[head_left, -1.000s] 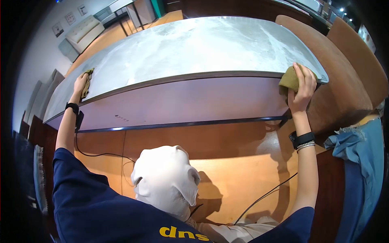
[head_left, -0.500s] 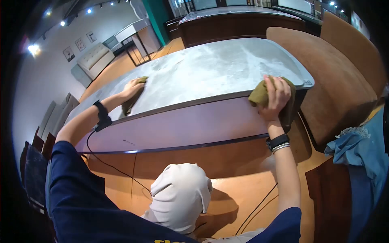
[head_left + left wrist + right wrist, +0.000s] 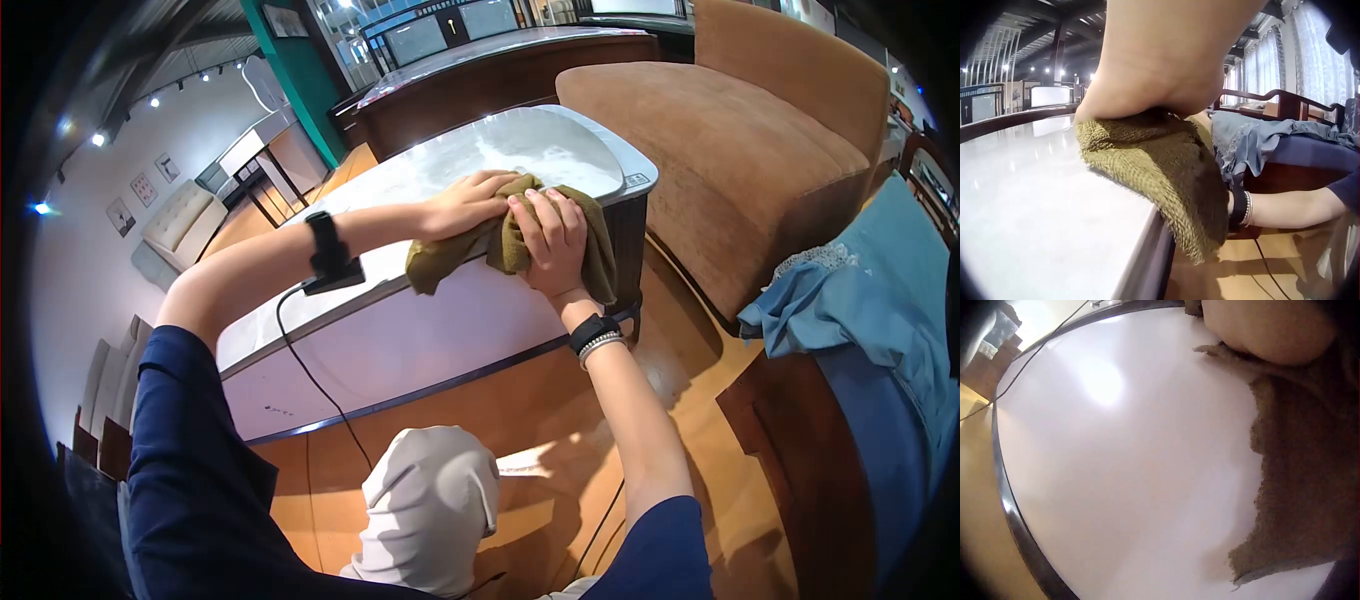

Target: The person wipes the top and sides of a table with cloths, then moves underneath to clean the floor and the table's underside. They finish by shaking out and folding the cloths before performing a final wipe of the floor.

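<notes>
My left hand (image 3: pixel 470 203) lies over an olive-green cloth (image 3: pixel 437 258) at the near edge of a glossy marble-look tabletop (image 3: pixel 450 163), holding it. That cloth hangs over the edge in the left wrist view, its rough terry weave (image 3: pixel 1154 162) under the heel of the hand. Right beside it, my right hand (image 3: pixel 552 240) grips a second olive cloth (image 3: pixel 599 255), its fingers over the table edge near the right corner. The two cloths overlap in the head view. Cloth (image 3: pixel 1304 481) drapes against the pale side panel (image 3: pixel 1135 456) in the right wrist view.
A brown upholstered seat (image 3: pixel 680 130) stands close by the table's right end. Blue fabric (image 3: pixel 850 290) covers dark wooden furniture at right. A cable (image 3: pixel 320 390) runs down from the left wrist's device. A dark cabinet (image 3: pixel 520 85) stands beyond the table.
The left hand has slid its cloth from the table's far left along the edge to the right hand. The view has turned rightward; the right hand stays near the right corner with its cloth.
</notes>
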A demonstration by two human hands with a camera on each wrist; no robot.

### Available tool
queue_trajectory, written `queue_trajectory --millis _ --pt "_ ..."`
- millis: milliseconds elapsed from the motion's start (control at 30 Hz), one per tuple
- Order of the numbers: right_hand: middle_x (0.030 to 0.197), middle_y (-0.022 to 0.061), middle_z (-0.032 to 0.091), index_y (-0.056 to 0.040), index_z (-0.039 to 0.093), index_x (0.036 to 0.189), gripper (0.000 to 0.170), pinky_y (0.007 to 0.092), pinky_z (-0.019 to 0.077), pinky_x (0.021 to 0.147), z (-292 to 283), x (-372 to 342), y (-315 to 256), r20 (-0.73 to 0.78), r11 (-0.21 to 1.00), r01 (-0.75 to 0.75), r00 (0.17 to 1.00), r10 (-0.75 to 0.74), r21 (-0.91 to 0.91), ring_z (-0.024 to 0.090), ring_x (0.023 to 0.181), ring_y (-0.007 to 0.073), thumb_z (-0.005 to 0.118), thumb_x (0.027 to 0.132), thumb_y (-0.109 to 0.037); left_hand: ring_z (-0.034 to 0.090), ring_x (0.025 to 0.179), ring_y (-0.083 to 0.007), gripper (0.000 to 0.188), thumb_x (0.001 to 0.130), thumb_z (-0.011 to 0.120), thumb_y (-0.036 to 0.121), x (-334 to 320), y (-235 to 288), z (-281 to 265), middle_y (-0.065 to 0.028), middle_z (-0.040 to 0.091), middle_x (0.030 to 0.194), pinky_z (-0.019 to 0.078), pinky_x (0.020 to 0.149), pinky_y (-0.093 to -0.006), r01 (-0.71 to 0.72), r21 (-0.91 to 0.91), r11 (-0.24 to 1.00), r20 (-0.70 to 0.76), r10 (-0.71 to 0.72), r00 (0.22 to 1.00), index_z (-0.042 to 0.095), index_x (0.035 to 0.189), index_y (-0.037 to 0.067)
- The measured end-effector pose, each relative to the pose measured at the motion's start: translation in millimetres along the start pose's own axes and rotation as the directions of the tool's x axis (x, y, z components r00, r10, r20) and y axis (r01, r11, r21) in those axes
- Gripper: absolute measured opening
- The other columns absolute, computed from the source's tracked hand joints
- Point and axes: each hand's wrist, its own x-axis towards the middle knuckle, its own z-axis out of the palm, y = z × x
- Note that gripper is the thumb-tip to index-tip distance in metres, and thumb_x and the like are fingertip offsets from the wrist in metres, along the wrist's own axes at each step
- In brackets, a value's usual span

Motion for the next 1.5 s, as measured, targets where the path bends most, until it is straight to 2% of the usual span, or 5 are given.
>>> queue_trajectory --millis 267,533,567,900,1500 --pt "0.124 0.0042 0.042 -0.0171 0.046 0.123 0.054 0.0391 0.0349 0.098 -18 0 10 0.141 0.994 0.083 0.986 -0.092 0.069 0.038 0.116 0.0251 0.058 0.070 -0.016 0.031 0.124 -0.0330 0.055 0.092 0.030 0.044 52 -83 -16 -0.0191 0.031 0.136 0.0266 0.102 -0.0410 0.319 0.189 0.929 -0.186 -0.285 0.940 0.027 0.136 0.011" --pt "0.124 0.0041 0.042 -0.0173 0.046 0.123 0.050 0.0382 0.0361 0.098 -17 -2 9 0.146 0.996 0.086 0.985 -0.088 0.025 0.038 0.118 0.0247 0.053 0.074 -0.011 0.052 0.102 -0.0303 0.040 0.089 0.039 0.031 -149 -216 -55 -0.0183 0.054 0.112 0.0413 0.085 -0.0376 0.480 0.310 0.820 -0.273 -0.407 0.872 0.046 0.121 0.008" --pt "0.124 0.0041 0.043 -0.0173 0.046 0.122 0.048 0.0386 0.0361 0.097 -17 -3 10 0.142 0.996 0.091 0.986 -0.092 0.016 0.038 0.117 0.0250 0.052 0.075 -0.010 0.050 0.106 -0.0312 0.042 0.088 0.039 0.032 -186 -223 -46 -0.0190 0.052 0.115 0.0390 0.089 -0.0380 0.737 0.142 0.661 -0.363 -0.658 0.660 0.045 0.121 0.006" --pt "0.123 0.0038 0.043 -0.0182 0.048 0.120 0.041 0.0418 0.0319 0.097 -4 -10 9 0.114 0.998 0.066 0.991 -0.063 -0.021 0.039 0.117 0.0266 0.047 0.079 -0.016 0.047 0.109 -0.0346 0.047 0.088 0.034 0.037 -571 -297 -13 -0.0198 0.050 0.119 0.0368 0.092 -0.0411 0.977 0.168 0.134 -0.411 -0.891 0.193 0.044 0.123 0.006" --pt "0.117 0.0084 0.043 -0.0127 0.048 0.112 0.041 0.0443 0.0299 0.097 -6 0 -8 0.098 0.994 0.051 0.994 -0.041 -0.102 0.037 0.115 0.0309 0.057 0.072 -0.014 0.049 0.110 -0.0350 0.051 0.079 0.035 0.047 -553 -274 -9 -0.0146 0.055 0.116 0.0378 0.091 -0.0425 0.927 -0.375 0.011 -0.541 -0.815 -0.209 0.054 0.117 0.018"
